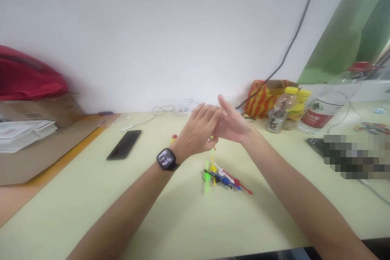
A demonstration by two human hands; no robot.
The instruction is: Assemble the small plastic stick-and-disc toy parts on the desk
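My left hand (199, 130), with a black smartwatch (166, 159) on its wrist and a ring on one finger, lies across my right hand (233, 124) above the table. The left fingers are stretched out and touch the right palm. My right thumb points up, apart from the palm; the other right fingers are hidden behind the left hand. Whether anything small lies between the palms cannot be seen. Below the hands is a loose pile of plastic spinner arrows (224, 180) in green, yellow, white, blue, black and red. More small colored pieces (174, 138) are partly hidden behind my left hand.
A black phone (124, 145) lies left on the pale table (183, 227). Beyond it are a cardboard box (42, 107) and stacked papers (27, 134). At right stand a striped bag (256, 99), bottles (278, 109) and a large water jug (319, 113). A cable (292, 44) hangs along the wall.
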